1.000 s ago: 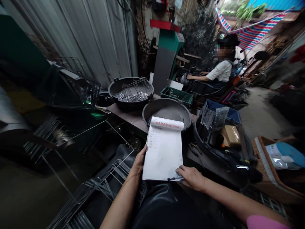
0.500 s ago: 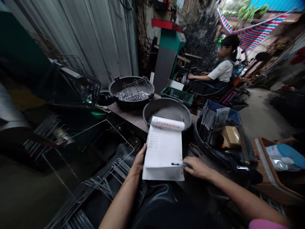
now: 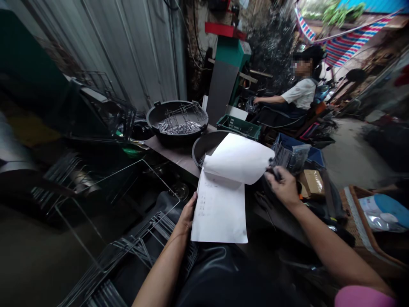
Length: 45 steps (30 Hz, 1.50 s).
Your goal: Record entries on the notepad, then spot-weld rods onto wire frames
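since half a second earlier, the right hand [image 3: 283, 188] had risen outward, carrying a loose sheet [image 3: 241, 160] up over the paper pad [image 3: 220, 217]. the pad lay between the hands, its left edge held by the left hand [image 3: 188, 215], with most fingers out of sight. with only that edge visibly supported, the pad could have tipped toward the right if the sheet were pulled hard. just beside the left forearm stood wire racks [image 3: 159, 228], whose ends might have snagged the pad if it dropped that way. the right hand was curled narrowly around a dark pen-like thing [image 3: 276, 171], near the sheet's corner; blur hid whether it also pinched the paper. sharing that grip, the thing could have slipped or smudged the page, and a sideways tug could have torn the top fold. beyond the pad, the sheet overhung a dark basin [image 3: 200, 147], so a sagging corner might have brushed its rim. farther off, ahead of the right hand, a co-worker [image 3: 299, 98] sat well apart, unlikely to interfere.
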Tool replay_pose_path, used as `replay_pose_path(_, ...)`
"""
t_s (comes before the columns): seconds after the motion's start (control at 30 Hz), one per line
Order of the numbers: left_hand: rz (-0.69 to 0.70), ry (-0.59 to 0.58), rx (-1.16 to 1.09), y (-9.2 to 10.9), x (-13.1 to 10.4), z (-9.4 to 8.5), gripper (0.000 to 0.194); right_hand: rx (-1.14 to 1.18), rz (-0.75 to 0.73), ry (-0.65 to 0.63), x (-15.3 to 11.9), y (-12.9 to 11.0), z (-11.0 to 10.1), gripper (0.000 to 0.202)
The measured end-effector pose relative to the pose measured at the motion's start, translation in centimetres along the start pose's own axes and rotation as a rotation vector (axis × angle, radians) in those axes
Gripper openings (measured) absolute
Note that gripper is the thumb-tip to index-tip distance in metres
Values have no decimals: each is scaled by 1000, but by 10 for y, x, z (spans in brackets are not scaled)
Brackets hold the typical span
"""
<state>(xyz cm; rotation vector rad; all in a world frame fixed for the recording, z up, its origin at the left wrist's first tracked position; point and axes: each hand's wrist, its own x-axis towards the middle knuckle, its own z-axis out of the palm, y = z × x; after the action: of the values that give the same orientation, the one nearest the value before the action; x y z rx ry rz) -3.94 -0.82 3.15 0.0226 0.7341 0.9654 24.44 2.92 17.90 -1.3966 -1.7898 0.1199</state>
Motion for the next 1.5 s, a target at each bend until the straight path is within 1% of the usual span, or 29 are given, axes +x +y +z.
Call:
replay_pose_path(0.07,4,6,2,0,0,0,48,-32,-52,-235,-16,-2,12,20)
replay_pose_path(0.13,0,-5,-5,-1,-1,0,50,-79,-46,-507,-24,-1,26,20)
replay_pose_path(0.23,13,-18,-14,-1,-1,0,49,-128,4,-994,-21,5,47,24)
replay_pose_path(0.27,21,-19,-13,-1,-1,0,48,-150,17,-1084,-16,8,54,27)
replay_pose_path(0.3,28,-21,-11,-1,-1,0,48,-184,24,-1090,-11,11,60,34)
replay_pose_path(0.33,32,-26,-7,-1,-1,0,49,-232,30,-1016,-5,14,65,41)
replay_pose_path(0.4,34,-44,-5,0,-1,0,50,-326,16,-744,5,17,70,49)
replay_pose_path(0.43,28,-55,-8,1,-1,0,50,-349,-15,-639,8,17,70,49)
replay_pose_path(0.47,23,-64,-13,1,0,0,51,-350,-61,-594,8,17,68,46)
replay_pose_path(0.5,20,-67,-20,2,0,0,51,-338,-123,-612,4,16,65,42)
replay_pose_path(0.53,17,-69,-25,2,0,0,51,-325,-196,-679,-2,14,60,40)
replay_pose_path(0.57,17,-69,-28,2,1,-1,50,-315,-275,-777,-13,13,55,39)
replay_pose_path(0.6,18,-67,-29,2,1,-1,49,-314,-349,-885,-26,12,49,41)
replay_pose_path(0.67,23,-61,-27,2,1,0,47,-329,-467,-1072,-57,12,38,50)
replay_pose_path(0.73,25,-48,-24,2,-1,2,47,-339,-541,-1176,-89,13,31,59)
replay_pose_path(0.77,24,-37,-23,2,-2,3,47,-352,-558,-1202,-102,15,30,59)
replay_pose_path(0.83,23,-2,-20,2,-5,5,46,-403,-560,-1214,-122,17,30,50)
replay_pose_path(0.9,33,43,-14,2,-6,7,46,-450,-547,-1202,-129,18,32,39)
replay_pose_path(0.97,52,70,-4,1,-7,6,45,-432,-531,-1192,-127,17,32,35)
replay_pose_path(1.03,65,56,3,1,-6,5,45,-310,-471,-1175,-119,15,31,31)
replay_pose_path(1.07,74,42,2,0,-5,4,44,-216,-414,-1161,-114,14,29,27)
replay_pose_path(1.13,70,7,-8,0,-4,3,44,8,-253,-1099,-103,11,27,18)
replay_pose_path(1.2,49,-5,-16,0,-4,2,46,244,-29,-1023,-91,9,26,10)
replay_pose_path(1.3,40,-5,-19,1,-5,3,48,502,372,-954,-72,8,23,19)
replay_pose_path(1.37,30,-16,-18,1,-6,3,48,593,582,-874,-55,10,18,25)
replay_pose_path(1.43,17,-30,-20,1,-6,3,48,668,681,-737,-35,13,13,29)
replay_pose_path(1.5,28,-12,-23,1,-6,3,46,740,692,-583,-11,15,8,33)
